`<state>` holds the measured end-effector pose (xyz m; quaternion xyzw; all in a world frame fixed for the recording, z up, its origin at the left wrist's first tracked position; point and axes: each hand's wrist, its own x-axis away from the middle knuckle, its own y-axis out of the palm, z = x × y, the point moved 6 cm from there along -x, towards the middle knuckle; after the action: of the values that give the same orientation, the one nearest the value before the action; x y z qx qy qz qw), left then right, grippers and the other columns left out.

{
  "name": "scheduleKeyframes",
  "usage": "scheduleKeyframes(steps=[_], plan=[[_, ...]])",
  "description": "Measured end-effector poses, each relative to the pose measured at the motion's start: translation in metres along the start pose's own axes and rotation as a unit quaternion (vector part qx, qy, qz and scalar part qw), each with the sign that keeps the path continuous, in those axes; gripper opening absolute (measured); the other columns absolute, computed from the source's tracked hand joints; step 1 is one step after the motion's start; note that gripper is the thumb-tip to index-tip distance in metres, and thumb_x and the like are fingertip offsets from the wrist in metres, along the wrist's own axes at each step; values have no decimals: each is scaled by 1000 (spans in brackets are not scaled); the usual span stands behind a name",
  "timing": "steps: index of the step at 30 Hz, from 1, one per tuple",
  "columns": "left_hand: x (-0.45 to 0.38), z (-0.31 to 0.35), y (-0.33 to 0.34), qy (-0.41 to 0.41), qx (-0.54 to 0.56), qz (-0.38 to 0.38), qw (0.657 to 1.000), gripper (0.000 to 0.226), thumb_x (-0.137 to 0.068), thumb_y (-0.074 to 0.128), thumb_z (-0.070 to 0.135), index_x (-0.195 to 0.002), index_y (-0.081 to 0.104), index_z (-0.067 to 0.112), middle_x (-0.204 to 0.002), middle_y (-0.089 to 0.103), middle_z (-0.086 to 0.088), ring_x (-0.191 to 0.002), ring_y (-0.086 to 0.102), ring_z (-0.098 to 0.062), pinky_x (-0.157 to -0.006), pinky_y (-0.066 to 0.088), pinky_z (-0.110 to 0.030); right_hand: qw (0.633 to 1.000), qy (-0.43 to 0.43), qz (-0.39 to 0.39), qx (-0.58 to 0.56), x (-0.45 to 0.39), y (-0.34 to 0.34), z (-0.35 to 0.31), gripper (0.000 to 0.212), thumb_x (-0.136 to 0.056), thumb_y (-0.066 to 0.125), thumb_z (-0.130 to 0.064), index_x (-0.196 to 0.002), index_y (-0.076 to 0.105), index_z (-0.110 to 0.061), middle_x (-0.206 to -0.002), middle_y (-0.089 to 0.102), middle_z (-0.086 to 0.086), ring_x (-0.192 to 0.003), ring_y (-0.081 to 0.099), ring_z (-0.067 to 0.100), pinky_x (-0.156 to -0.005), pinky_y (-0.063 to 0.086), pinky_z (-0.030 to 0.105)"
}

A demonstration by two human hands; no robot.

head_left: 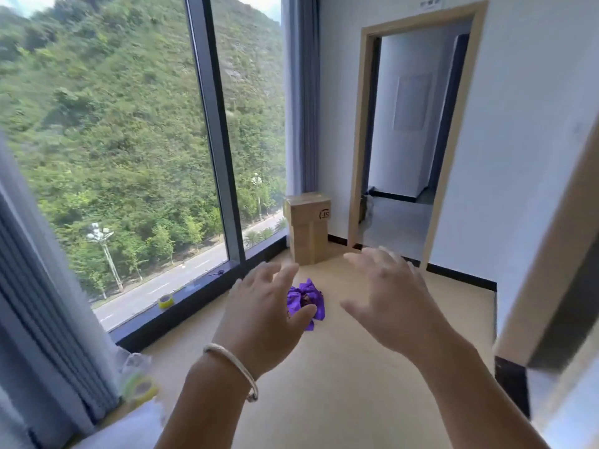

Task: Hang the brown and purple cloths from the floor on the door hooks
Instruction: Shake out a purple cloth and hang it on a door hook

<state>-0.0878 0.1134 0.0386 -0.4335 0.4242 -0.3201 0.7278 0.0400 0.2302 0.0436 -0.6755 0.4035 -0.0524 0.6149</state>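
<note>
Both our forearms reach out ahead of us, and neither hand holds anything yet. Our left hand [264, 314], with a bracelet [231, 367] at the wrist, has its fingers spread and relaxed. Just past its fingertips, partly hidden by them, the purple cloth [308, 298] lies crumpled on the floor [340, 384], with a darker patch in its folds that may be the brown cloth; we cannot tell. Our right hand [390, 296] hovers with fingers splayed too. Farther right, a door edge [557, 286] shows, but we see no hooks. We judge nothing is hung: picking up and hanging both remain.
</note>
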Motion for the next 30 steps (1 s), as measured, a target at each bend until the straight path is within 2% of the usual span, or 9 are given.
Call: scheduleKeyframes(steps=[5, 8, 15, 19, 23, 30], plan=[[-19, 66, 56, 45, 14, -41, 998, 63, -89, 43, 60, -144, 28, 34, -147, 32, 9, -136, 26, -13, -111, 25, -32, 996, 80, -38, 8, 40, 3, 88, 66, -86, 57, -52, -145, 31, -37, -152, 31, -7, -142, 19, 17, -116, 16, 37], [-29, 101, 89, 72, 19, -66, 995, 64, -89, 43, 61, -146, 26, 34, -147, 32, 7, -137, 26, -14, -113, 25, -36, 990, 124, -63, 13, 63, 6, 134, 67, -86, 55, -56, -146, 29, -37, -153, 29, -8, -142, 19, 16, -116, 16, 37], [-56, 148, 155, 114, 22, -120, 986, 66, -90, 42, 61, -147, 24, 34, -148, 31, 8, -138, 25, -15, -113, 25, -38, 977, 194, -85, 7, 79, 20, 208, 66, -87, 52, -58, -145, 31, -35, -151, 30, -9, -141, 19, 14, -116, 20, 37], [-84, 162, 183, 137, 22, -145, 980, 65, -90, 42, 61, -146, 24, 35, -149, 30, 8, -140, 22, -14, -113, 24, -39, 972, 219, -82, -2, 65, 34, 236, 67, -87, 52, -58, -146, 30, -35, -152, 30, -9, -142, 18, 14, -116, 18, 38], [-130, 174, 211, 161, 23, -158, 974, 65, -90, 42, 62, -147, 22, 37, -151, 27, 9, -142, 17, -13, -114, 16, -38, 966, 242, -85, 10, 38, 46, 268, 66, -87, 52, -57, -146, 31, -35, -152, 31, -9, -142, 20, 14, -115, 21, 37], [-242, 176, 253, 186, 46, -174, 966, 66, -89, 41, 62, -146, 19, 38, -153, 24, 7, -144, 12, -16, -116, 17, -44, 961, 264, -71, 37, -47, 54, 325, 63, -88, 53, -51, -145, 33, -33, -148, 32, -10, -138, 20, 11, -110, 22, 29]])
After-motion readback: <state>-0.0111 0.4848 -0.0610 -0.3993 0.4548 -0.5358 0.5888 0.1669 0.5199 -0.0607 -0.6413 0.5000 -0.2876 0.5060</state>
